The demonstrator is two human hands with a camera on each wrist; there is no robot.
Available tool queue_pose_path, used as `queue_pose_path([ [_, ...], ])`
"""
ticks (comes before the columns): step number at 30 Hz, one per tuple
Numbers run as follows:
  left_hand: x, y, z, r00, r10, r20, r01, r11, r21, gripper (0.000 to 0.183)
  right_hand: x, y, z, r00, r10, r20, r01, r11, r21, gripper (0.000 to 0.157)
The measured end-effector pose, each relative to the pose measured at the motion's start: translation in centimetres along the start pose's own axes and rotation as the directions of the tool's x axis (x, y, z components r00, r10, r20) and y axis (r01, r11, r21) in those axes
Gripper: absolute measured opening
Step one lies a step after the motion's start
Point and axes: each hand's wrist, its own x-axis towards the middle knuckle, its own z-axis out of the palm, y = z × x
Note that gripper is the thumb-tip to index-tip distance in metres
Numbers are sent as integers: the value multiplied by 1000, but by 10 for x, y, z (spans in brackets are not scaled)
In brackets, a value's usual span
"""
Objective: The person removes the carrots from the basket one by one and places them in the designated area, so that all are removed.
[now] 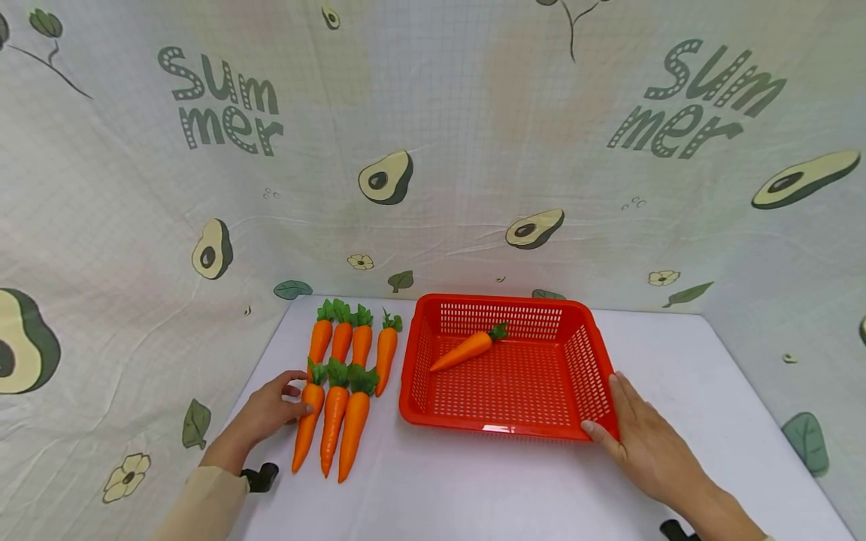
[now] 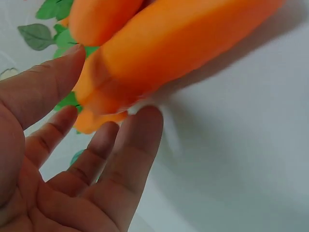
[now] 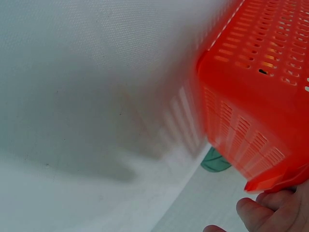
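My left hand [image 1: 273,408] is at the nearest-left carrot [image 1: 307,421], thumb on one side of its top and fingers spread on the other. In the left wrist view that orange carrot [image 2: 159,53] lies beyond the parted thumb and fingers, which are not closed round it. Beside it lie two more front-row carrots, and a back row of several carrots [image 1: 387,349] lies behind, all with green leaves. My right hand [image 1: 652,443] holds the front right corner of a red basket [image 1: 507,431], thumb at the rim, fingers along the outer side. One carrot [image 1: 470,349] lies inside the basket.
The white table [image 1: 473,496] meets a cloth backdrop [image 1: 446,113] printed with avocados and lettering. In the right wrist view the basket's perforated wall [image 3: 241,125] casts a shadow on the tabletop.
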Motion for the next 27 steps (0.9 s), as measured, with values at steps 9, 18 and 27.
queue_pose_path([
  [9, 10, 56, -20, 991, 108, -84, -100, 991, 91, 62, -1, 1, -1, 1000, 8, -3, -8, 1000, -12, 104],
  [18, 17, 182, -2, 914, 405, -22, -397, 905, 154, 47, -1, 1, 0, 1000, 5, -12, -5, 1000, -16, 104],
  [27, 45, 271, 54, 847, 499, 182, -531, 804, 266, 48, -2, -1, -1, 1000, 10, -5, -10, 1000, 4, 103],
])
